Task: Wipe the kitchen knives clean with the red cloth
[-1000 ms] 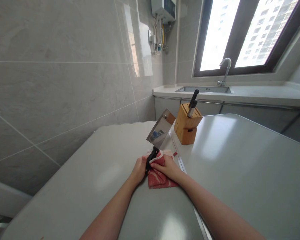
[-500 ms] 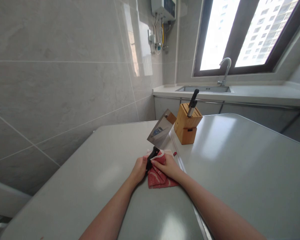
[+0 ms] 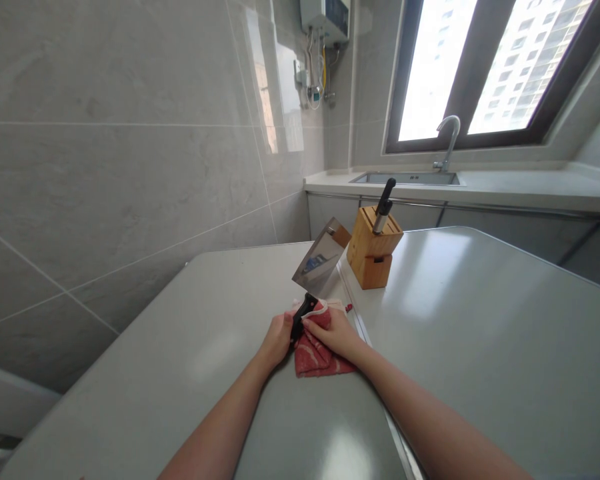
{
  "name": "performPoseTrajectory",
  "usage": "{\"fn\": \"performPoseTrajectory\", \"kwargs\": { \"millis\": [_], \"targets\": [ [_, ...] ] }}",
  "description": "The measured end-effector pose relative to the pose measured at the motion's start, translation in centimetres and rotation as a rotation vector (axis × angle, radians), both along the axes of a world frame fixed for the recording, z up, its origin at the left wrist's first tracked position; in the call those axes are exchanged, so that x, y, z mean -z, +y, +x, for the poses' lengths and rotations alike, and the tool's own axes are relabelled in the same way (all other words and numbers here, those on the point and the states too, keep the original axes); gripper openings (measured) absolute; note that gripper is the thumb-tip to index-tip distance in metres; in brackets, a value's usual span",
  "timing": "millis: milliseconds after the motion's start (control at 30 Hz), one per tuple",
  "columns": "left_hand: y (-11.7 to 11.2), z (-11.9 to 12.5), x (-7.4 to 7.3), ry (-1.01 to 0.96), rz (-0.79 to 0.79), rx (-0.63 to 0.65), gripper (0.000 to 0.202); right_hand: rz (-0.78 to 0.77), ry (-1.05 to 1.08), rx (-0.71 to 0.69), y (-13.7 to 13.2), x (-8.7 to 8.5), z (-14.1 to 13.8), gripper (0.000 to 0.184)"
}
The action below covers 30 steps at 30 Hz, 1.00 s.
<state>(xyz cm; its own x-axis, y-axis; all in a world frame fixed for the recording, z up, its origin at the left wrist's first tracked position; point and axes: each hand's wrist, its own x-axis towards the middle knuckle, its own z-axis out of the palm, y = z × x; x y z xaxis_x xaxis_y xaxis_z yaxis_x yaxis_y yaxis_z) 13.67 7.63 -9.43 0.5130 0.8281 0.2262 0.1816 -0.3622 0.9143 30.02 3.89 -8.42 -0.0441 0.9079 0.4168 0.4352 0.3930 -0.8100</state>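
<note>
A wide steel cleaver (image 3: 318, 265) with a black handle stands tilted up and away over the grey table (image 3: 190, 373). My left hand (image 3: 279, 337) is closed round its handle. My right hand (image 3: 333, 332) presses a red and white cloth (image 3: 314, 353) against the handle just below the blade, fingers curled over the cloth. The cloth's lower part lies on the table under my right wrist.
A wooden knife block (image 3: 374, 249) with one black-handled knife stands just behind the cleaver. Beyond it are a counter with a sink (image 3: 405, 178) and tap (image 3: 449, 137) under a window. A tiled wall runs along the left. A seam (image 3: 360, 327) splits the table by my right hand.
The cleaver blade has tipped very slightly; both hands stay on the handle and cloth in nearly the same place.
</note>
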Motion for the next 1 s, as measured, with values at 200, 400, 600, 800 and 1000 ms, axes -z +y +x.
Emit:
{"fn": "performPoseTrajectory", "kwargs": {
  "millis": [200,400,600,800,1000],
  "targets": [
    [0.2,0.1,-0.3,0.033,0.025,-0.033,0.070,0.008,0.012,0.008,0.0,-0.2,-0.1,0.018],
    [0.2,0.4,-1.2,0.015,0.102,0.004,0.045,0.024,0.015,-0.004,0.0,-0.2,-0.1,0.019],
    [0.4,0.3,-0.9,-0.002,0.097,-0.003,0.042,0.029,0.008,0.006,0.1,-0.3,-0.1,0.019],
    [0.5,0.3,-0.5,0.026,0.109,-0.003,0.038,0.024,0.014,0.017,0.1,-0.1,-0.1,0.021],
    [0.5,0.2,-0.5,0.067,0.109,-0.008,0.031,0.026,-0.003,0.018,0.1,-0.1,0.0,0.020]
  ]
}}
